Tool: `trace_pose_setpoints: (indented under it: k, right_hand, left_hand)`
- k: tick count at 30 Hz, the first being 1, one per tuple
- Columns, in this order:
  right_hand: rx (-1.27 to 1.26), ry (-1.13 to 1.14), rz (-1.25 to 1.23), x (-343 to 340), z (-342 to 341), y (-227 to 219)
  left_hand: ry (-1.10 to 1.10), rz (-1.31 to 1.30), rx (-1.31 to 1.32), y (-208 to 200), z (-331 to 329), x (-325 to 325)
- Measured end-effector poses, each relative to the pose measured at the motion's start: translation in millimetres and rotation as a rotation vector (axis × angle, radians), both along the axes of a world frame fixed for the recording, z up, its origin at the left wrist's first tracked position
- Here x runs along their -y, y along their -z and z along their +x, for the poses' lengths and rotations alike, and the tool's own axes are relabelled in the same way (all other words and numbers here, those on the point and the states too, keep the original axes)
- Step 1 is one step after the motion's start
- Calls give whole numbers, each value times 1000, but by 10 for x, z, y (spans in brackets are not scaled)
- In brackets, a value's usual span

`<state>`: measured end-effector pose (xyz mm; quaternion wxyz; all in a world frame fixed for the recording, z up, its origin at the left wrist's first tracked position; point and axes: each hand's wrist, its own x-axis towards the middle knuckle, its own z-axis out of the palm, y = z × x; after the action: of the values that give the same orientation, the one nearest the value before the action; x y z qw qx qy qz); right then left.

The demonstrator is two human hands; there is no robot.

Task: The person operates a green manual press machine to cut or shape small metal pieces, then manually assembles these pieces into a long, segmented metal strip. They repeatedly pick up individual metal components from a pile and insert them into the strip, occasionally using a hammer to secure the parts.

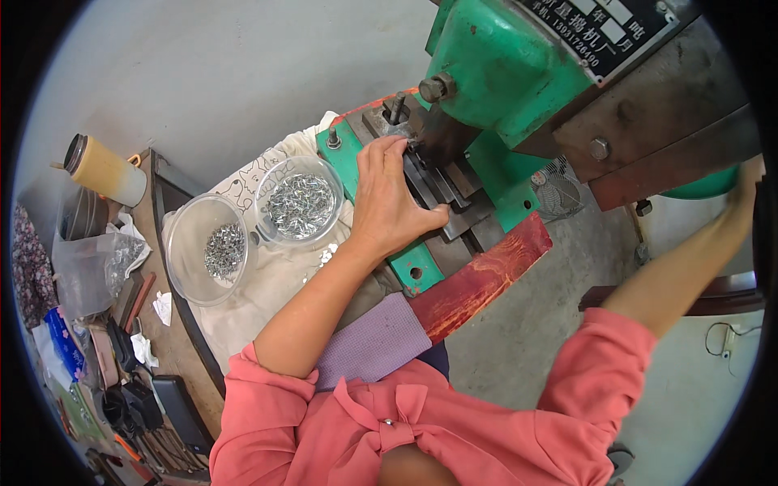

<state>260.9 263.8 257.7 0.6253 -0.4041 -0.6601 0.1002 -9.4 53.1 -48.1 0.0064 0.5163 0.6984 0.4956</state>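
My left hand spans a dark metal bar on the bed of a green press. Its fingers bend over the bar's far end, and the thumb presses by the near end. The fingertips are partly hidden. Just above the bar comes down the dark ram of the press. Far to the right, my right arm reaches out beside the press, and my right hand lies at the picture's rim. Its fingers are cut off from sight, near a green rounded part.
Two clear plastic tubs with small shiny metal parts, one nearer and one farther, stand on a cloth left of the press. A purple pad lies before me. The left bench holds a yellow-filled bottle, tools and a black phone-shaped case.
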Motion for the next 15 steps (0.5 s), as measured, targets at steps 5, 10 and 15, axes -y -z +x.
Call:
trace_pose_setpoints:
  k: [5, 10, 15]
  right_hand:
    - [-369, -94, 202, 82, -47, 928]
    - [-311, -149, 112, 43, 117, 760]
    - [-110, -123, 34, -26, 284, 298]
  left_hand:
    - [27, -8, 8, -4, 36, -52]
    - [31, 26, 25, 35, 38, -9]
    - [43, 11, 22, 15, 44, -37]
